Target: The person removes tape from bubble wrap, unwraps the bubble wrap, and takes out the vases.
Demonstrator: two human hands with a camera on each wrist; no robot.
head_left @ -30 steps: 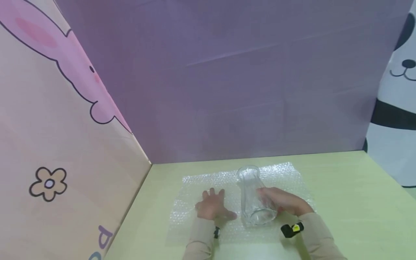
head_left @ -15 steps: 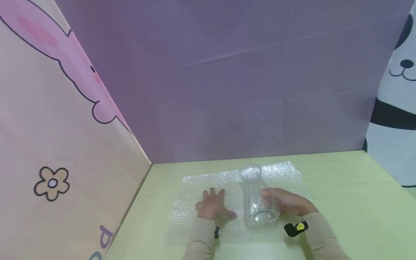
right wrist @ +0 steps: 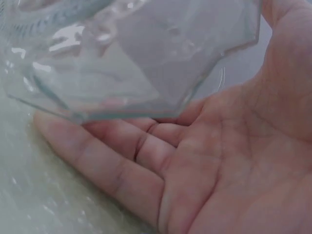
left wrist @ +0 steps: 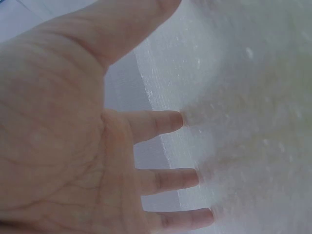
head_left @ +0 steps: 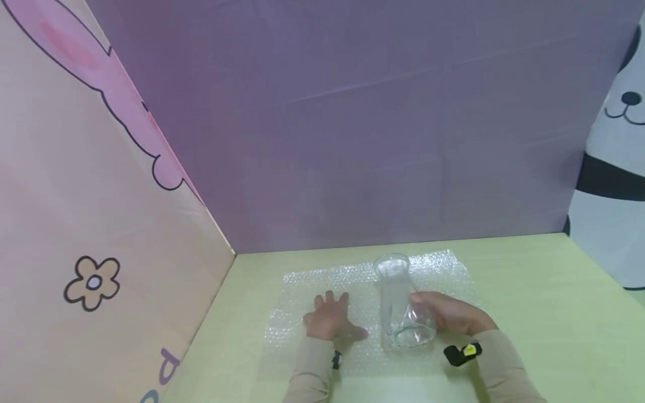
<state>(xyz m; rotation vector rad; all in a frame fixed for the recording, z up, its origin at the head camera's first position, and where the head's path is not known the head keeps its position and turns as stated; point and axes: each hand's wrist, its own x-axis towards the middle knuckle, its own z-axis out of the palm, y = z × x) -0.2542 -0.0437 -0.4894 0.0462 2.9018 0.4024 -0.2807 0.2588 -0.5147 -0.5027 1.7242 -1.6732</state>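
Note:
A clear glass vase [head_left: 403, 305] lies over the right part of a bubble wrap sheet [head_left: 353, 358], its flared mouth towards the back wall and its base towards the person. My right hand [head_left: 453, 313] grips the vase from the right near its base. In the right wrist view the fingers of that hand [right wrist: 161, 165] curl under the faceted glass [right wrist: 146, 58]. With fingers spread, my left hand [head_left: 330, 322] rests on the sheet left of the vase. Its fingertips touch the bubble wrap [left wrist: 253, 122] in the left wrist view.
Under the sheet is a pale yellow-green table [head_left: 544, 296]. A purple backdrop [head_left: 327, 140] stands behind it, a pink patterned panel [head_left: 50, 196] on the left and a panda figure [head_left: 610, 224] at the right.
My right hand and the vase have shifted slightly to the right, and the vase lies a little straighter. My left hand has stayed in place.

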